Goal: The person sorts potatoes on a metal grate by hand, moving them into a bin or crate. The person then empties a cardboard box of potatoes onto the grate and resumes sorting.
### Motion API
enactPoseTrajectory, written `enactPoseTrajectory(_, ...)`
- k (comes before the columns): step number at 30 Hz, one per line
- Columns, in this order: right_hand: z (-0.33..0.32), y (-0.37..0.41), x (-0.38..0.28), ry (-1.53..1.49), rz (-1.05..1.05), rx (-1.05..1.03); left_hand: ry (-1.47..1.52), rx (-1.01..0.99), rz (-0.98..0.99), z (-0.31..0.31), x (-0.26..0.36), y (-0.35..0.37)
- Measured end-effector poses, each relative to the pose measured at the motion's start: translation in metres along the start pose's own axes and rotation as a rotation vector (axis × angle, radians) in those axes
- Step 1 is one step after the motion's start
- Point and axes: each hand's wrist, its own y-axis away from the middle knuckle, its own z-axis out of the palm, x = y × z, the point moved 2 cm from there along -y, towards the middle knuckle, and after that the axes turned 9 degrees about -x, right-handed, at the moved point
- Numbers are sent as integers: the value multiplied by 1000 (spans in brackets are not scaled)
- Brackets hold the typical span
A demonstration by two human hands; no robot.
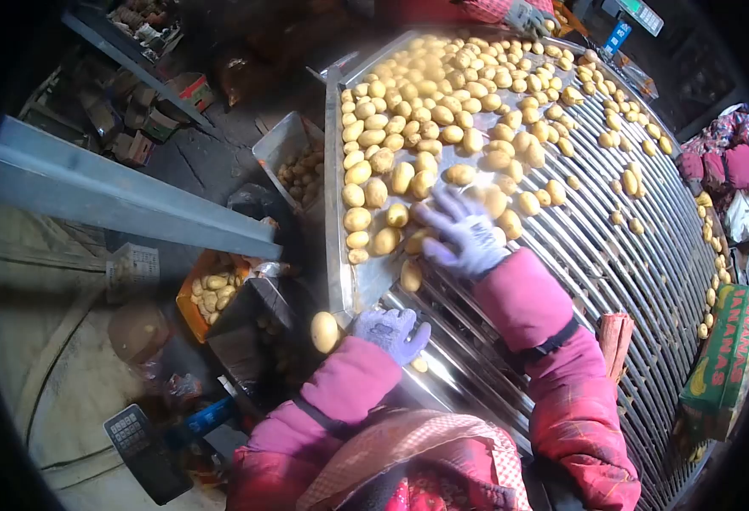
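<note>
The right hand (464, 232), in a pale knit glove, lies palm down on the table (613, 264), a sorting surface of parallel metal rollers. Its fingers are spread apart and rest on the near edge of the potatoes (425, 111); they clamp nothing. The potatoes cover the upper left part of the table in a dense layer and thin out to scattered single ones toward the right.

The left hand (391, 332), gloved likewise, is at the near left edge of the table. Its fingers are loosely apart and enclose nothing. A single potato (324, 330) is just beside this hand, outside the table edge; whether it touches the glove cannot be told.

Below the left edge of the table stand an orange crate (189, 317) and a grey bin (274, 146), each holding potatoes. A weighing scale (140, 439) lies at lower left. A banana carton (723, 358) stands at the right side. A co-worker's gloved hand (523, 15) is at the far end of the table.
</note>
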Motion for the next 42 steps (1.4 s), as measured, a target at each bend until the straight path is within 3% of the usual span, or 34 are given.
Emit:
enactPoseTrajectory(3, -10, 30, 31, 248, -1, -73, 14, -45, -18, 2, -1, -1)
enactPoseTrajectory(6, -21, 40, 58, 245, 91, -166, 25, -15, -1, 0, 0, 0)
enactPoseTrajectory(9, -19, 37, 93, 183, 185, -137, 38, -23, -26, -1, 1, -2)
enactPoseTrajectory(11, -13, 40, 95, 246, 139, -139, 20, -44, -55, 2, -1, -1)
enactPoseTrajectory(13, -7, 45, 98, 184, 252, -140, 15, -37, -44, 1, -1, -1)
enactPoseTrajectory(14, -7, 51, 81, 190, 259, -18, 11, -32, -30, 1, 0, -1)
enactPoseTrajectory(17, 7, 55, 38, 295, 241, -26, 0, -42, -64, 3, 0, -1)
enactPoseTrajectory(21, 2, 63, 14, 78, 109, -119, 6, -69, -56, 3, -1, -1)
enactPoseTrajectory(23, -28, 82, 7, -32, 128, 69, -3, -5, -1, 2, 3, 0)
enactPoseTrajectory(25, -27, 121, -2, -569, 284, -84, -40, 42, -107, -1, 1, 0)
enactPoseTrajectory(27, -16, 145, -43, -857, 212, -434, -24, 60, -58, 7, -6, 2)
enactPoseTrajectory(29, 8, 149, -77, -701, -3, -677, -22, 125, -63, 3, -5, 1)
enactPoseTrajectory(31, 7, 127, -103, -578, 123, -801, -15, 85, -73, 4, -7, 2)
enactPoseTrajectory(32, 16, 119, -97, -784, -79, -411, -4, 119, -82, 1, -6, 3)
enactPoseTrajectory(34, 1, 105, -75, -489, -106, -83, 17, 192, -64, -5, -4, 2)
enactPoseTrajectory(35, -3, 110, -61, -556, 56, 9, 18, 192, -56, -8, -1, 2)
enactPoseTrajectory(37, -28, 117, -35, -421, 152, 210, -59, 193, -108, -13, 6, 3)
enactPoseTrajectory(39, -25, 136, -3, -394, 478, 225, -50, 169, -91, -9, 2, 2)
enactPoseTrajectory(41, -31, 140, 5, -153, 626, 87, -95, 74, -139, -8, 4, 2)
enactPoseTrajectory(42, -24, 136, 7, -136, 509, 140, -97, 72, -135, -8, 3, 2)
